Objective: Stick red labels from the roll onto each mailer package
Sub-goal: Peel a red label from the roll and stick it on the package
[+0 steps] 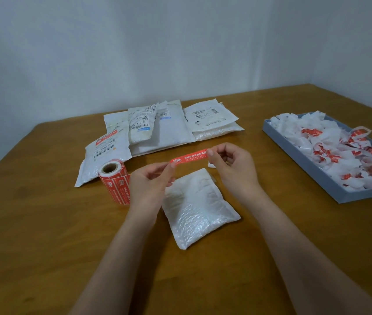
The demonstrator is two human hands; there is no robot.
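Stretching red label [189, 156] between hands, above mailer [197, 212]

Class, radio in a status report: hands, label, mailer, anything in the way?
Left hand and right hand pinch the red label by its ends, above the mailer. Label not yet stuck. Nothing between them.

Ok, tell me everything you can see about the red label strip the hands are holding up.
The red label strip is a narrow, thin sticker, bright red with white printed characters and a white logo near its left end. It is peeled off the roll and stretched nearly flat, tilted up to the right, in the air above the white bubble mailer, not touching it. The left hand pinches its left end and the right hand pinches its right end. Nothing else touches it.
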